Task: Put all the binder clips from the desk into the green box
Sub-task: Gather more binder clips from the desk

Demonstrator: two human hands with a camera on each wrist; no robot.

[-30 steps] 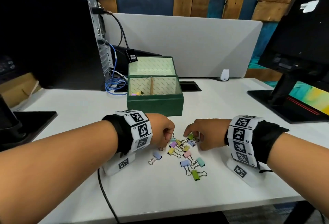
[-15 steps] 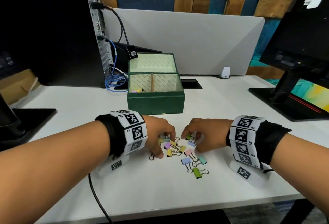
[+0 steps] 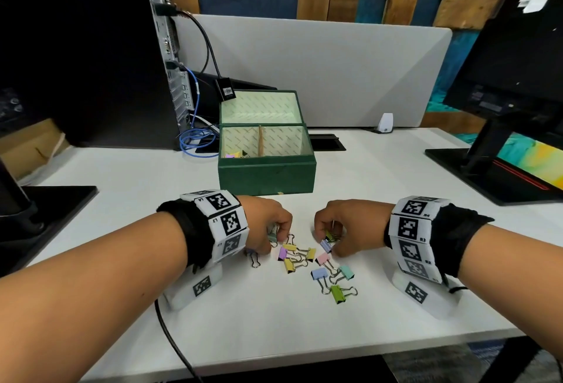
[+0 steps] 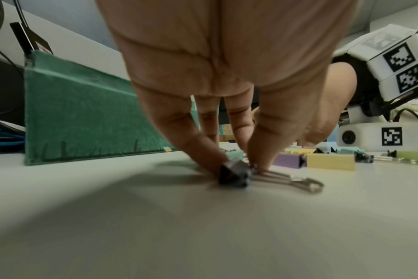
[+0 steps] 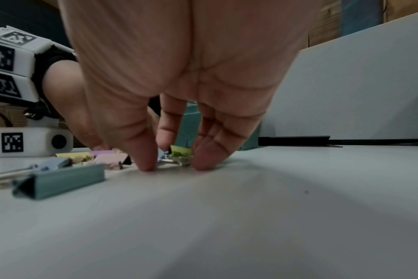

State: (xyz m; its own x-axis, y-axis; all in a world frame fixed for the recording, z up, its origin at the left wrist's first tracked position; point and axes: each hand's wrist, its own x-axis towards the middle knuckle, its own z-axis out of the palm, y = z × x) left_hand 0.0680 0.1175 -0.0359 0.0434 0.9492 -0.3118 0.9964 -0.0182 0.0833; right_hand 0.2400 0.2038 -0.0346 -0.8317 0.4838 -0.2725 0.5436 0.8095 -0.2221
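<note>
Several pastel binder clips [image 3: 300, 256] lie scattered on the white desk [image 3: 274, 321], in front of the open green box [image 3: 266, 177]. My left hand [image 3: 275, 238] reaches down at the pile's left edge. In the left wrist view its thumb and fingers pinch a dark blue clip [image 4: 234, 174] that rests on the desk, and a teal clip [image 4: 235, 154] sits just behind the fingertips. My right hand [image 3: 327, 235] curls over the pile's right edge and pinches a green clip [image 5: 180, 152] against the desk. A few clips [image 3: 234, 154] lie in the box's left compartment.
A black computer tower [image 3: 91, 62] with cables [image 3: 195, 142] stands at the back left. A monitor on its stand [image 3: 502, 145] is at the right, and another stand base [image 3: 45, 206] at the left. A grey divider panel [image 3: 320, 71] rises behind the box.
My left hand has moved down and left onto the blue clip that lay loose at the pile's edge, and now pinches it. My right hand has stayed on the green clip.
</note>
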